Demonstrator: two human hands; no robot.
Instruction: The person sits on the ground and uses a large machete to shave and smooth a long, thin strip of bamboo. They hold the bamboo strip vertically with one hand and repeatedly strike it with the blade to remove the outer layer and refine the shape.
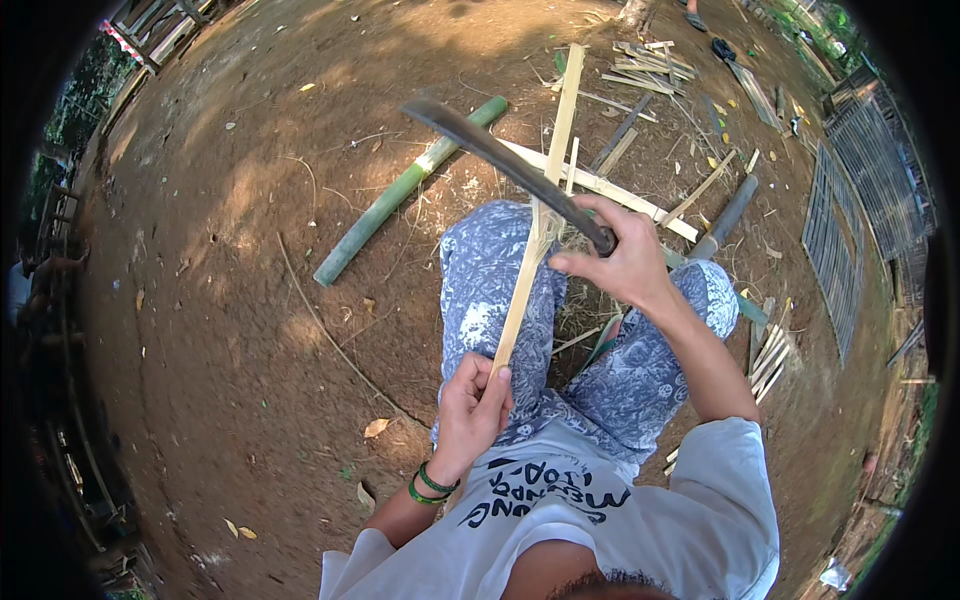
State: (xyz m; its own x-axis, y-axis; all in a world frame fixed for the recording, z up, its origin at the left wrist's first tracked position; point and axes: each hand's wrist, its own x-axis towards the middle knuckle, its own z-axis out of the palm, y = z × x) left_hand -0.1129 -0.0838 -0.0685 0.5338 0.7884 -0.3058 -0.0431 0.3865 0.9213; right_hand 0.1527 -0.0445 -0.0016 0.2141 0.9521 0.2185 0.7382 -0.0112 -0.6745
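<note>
Closest is a white shirt. Left fingers squeeze a pale strip over one leg; right fingers grip a dark knife across it. It looks like shaving, though from here I can't see the cut well; the next stroke needs a steady strip.

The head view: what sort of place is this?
Probably an outdoor yard, perhaps for bamboo work: there is bare earth, a green bamboo pole and a scatter of split strips.
</note>
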